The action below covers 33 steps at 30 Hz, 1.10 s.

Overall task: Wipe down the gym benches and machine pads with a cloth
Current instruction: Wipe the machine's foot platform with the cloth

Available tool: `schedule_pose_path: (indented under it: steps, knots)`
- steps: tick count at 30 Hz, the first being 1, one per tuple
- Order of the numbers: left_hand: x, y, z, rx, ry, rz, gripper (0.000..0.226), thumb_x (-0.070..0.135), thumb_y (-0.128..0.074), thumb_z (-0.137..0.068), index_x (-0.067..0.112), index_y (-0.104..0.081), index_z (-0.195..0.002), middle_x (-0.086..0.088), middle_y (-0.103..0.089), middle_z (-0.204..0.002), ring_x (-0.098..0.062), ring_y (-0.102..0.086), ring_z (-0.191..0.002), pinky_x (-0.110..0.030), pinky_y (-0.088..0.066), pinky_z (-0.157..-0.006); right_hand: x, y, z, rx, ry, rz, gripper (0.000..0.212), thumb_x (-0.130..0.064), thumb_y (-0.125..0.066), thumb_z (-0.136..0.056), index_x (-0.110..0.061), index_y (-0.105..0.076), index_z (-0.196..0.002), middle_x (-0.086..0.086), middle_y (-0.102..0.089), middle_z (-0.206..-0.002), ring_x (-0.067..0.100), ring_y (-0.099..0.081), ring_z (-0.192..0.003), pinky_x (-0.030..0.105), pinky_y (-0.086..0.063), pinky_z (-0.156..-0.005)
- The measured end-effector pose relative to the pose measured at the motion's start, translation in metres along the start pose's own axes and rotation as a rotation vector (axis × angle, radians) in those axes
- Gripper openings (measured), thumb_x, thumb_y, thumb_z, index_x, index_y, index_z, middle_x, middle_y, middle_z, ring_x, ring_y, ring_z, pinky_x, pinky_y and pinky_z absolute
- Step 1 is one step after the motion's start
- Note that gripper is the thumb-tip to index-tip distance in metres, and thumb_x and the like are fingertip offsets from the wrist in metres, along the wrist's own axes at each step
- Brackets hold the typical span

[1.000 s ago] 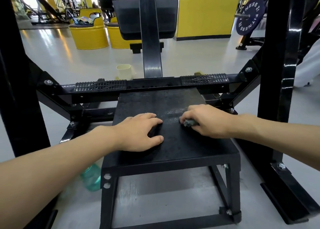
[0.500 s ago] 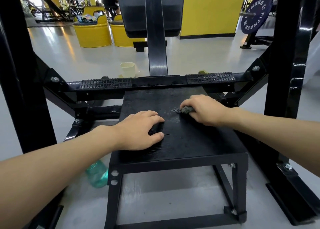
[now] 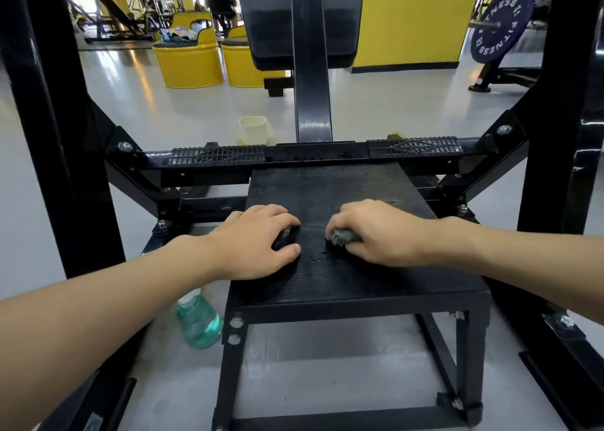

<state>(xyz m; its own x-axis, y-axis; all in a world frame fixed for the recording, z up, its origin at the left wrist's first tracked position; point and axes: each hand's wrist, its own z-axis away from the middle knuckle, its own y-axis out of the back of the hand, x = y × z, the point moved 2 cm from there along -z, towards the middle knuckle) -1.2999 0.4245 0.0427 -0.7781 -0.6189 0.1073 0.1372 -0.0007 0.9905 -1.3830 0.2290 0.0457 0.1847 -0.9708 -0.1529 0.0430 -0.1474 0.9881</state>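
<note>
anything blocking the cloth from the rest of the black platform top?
Only the left hand, resting flat on the left side of the platform, beside the cloth that the right hand grips. Toward the far and near edges nothing visible lies on it.

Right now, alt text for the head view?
The right hand presses a wadded grey cloth onto a gym machine's black ribbed platform, while the left hand rests flat beside it. A green bottle stands on the floor to the left.

one cloth (image 3: 343, 236), one ribbed pad (image 3: 327, 185). two yellow barrel seats (image 3: 188, 58) at eleven o'clock. one cup (image 3: 252, 130), one bottle (image 3: 197, 319), one weight plate (image 3: 498, 27).
</note>
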Motion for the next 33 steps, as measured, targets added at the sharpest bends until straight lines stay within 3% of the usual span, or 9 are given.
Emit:
schedule_pose_path:
  steps: [6, 8, 11, 14, 17, 22, 27, 31, 33]
  knots:
    - [-0.003, 0.001, 0.004, -0.003, -0.001, 0.02, 0.055, 0.053, -0.048, -0.097, 0.031, -0.041, -0.147, 0.007, -0.035, -0.155, -0.018, -0.031, -0.143, -0.041, -0.027, -0.117, 0.023, 0.004, -0.025, 0.148, -0.161, 0.026, 0.028, -0.015, -0.056, -0.088, -0.026, -0.064, -0.114, 0.004, -0.061, -0.109, 0.03, -0.058, -0.105, 0.034, -0.045, -0.085]
    - [-0.006, 0.001, 0.005, -0.003, 0.006, 0.011, 0.056, 0.053, -0.049, -0.097, 0.03, -0.042, -0.147, 0.007, -0.035, -0.155, -0.019, -0.031, -0.143, -0.042, -0.028, -0.116, 0.007, 0.001, -0.023, 0.106, -0.099, 0.021, 0.027, -0.015, -0.057, -0.087, -0.025, -0.065, -0.111, 0.0, -0.06, -0.105, 0.024, -0.058, -0.101, 0.03, -0.042, -0.081]
    - [-0.013, 0.001, 0.008, -0.001, 0.02, 0.004, 0.059, 0.058, -0.046, -0.096, 0.031, -0.041, -0.148, 0.008, -0.034, -0.155, -0.018, -0.029, -0.143, -0.045, -0.029, -0.115, -0.013, 0.0, -0.01, -0.026, 0.028, -0.02, 0.028, -0.015, -0.062, -0.086, -0.028, -0.066, -0.111, -0.004, -0.062, -0.106, 0.019, -0.058, -0.1, 0.033, -0.046, -0.088]
    - [-0.02, -0.001, 0.015, -0.009, -0.01, -0.036, 0.081, 0.078, -0.025, -0.083, 0.034, -0.035, -0.15, 0.009, -0.029, -0.158, -0.016, -0.024, -0.146, -0.045, -0.029, -0.116, 0.006, 0.004, -0.022, 0.059, -0.049, -0.007, 0.03, -0.016, -0.06, -0.089, -0.03, -0.064, -0.115, 0.0, -0.06, -0.11, 0.025, -0.058, -0.105, 0.039, -0.047, -0.091]
    - [-0.029, -0.005, 0.021, 0.018, -0.01, -0.033, 0.093, 0.082, -0.011, -0.072, 0.036, -0.032, -0.151, 0.011, -0.025, -0.159, -0.013, -0.019, -0.147, -0.041, -0.027, -0.116, 0.005, 0.002, -0.033, 0.14, -0.113, 0.015, 0.028, -0.016, -0.057, -0.088, -0.026, -0.064, -0.113, 0.004, -0.06, -0.109, 0.029, -0.058, -0.104, 0.036, -0.046, -0.088]
    - [-0.043, -0.007, 0.028, 0.028, 0.017, -0.022, 0.095, 0.084, -0.01, -0.073, 0.035, -0.027, -0.153, 0.012, -0.02, -0.162, -0.012, -0.017, -0.148, -0.042, -0.028, -0.117, -0.023, 0.0, -0.021, -0.031, 0.065, -0.028, 0.029, -0.016, -0.063, -0.086, -0.029, -0.065, -0.112, -0.005, -0.061, -0.107, 0.019, -0.058, -0.101, 0.034, -0.047, -0.089]
    - [-0.052, -0.01, 0.031, 0.009, 0.067, 0.029, 0.103, 0.09, -0.019, -0.076, 0.027, -0.017, -0.158, 0.009, -0.012, -0.165, -0.013, -0.015, -0.15, -0.041, -0.025, -0.12, -0.009, 0.001, -0.044, 0.141, -0.071, 0.016, 0.028, -0.017, -0.058, -0.089, -0.027, -0.064, -0.114, 0.004, -0.061, -0.109, 0.028, -0.058, -0.104, 0.038, -0.046, -0.09]
    - [-0.053, -0.011, 0.029, -0.019, 0.108, 0.08, 0.101, 0.082, -0.036, -0.083, 0.02, -0.014, -0.159, 0.007, -0.022, -0.163, -0.013, -0.022, -0.148, -0.037, -0.025, -0.119, -0.038, -0.002, -0.034, -0.023, 0.08, -0.017, 0.027, -0.015, -0.061, -0.088, -0.025, -0.066, -0.112, -0.001, -0.063, -0.107, 0.02, -0.058, -0.099, 0.036, -0.048, -0.088]
    - [-0.054, -0.011, 0.028, -0.019, 0.107, 0.139, 0.107, 0.088, -0.037, -0.077, 0.022, -0.015, -0.158, 0.009, -0.026, -0.161, -0.011, -0.027, -0.146, -0.04, -0.028, -0.118, -0.03, 0.002, -0.041, 0.005, 0.055, 0.0, 0.028, -0.015, -0.061, -0.089, -0.027, -0.065, -0.114, 0.0, -0.062, -0.109, 0.021, -0.058, -0.103, 0.037, -0.047, -0.091]
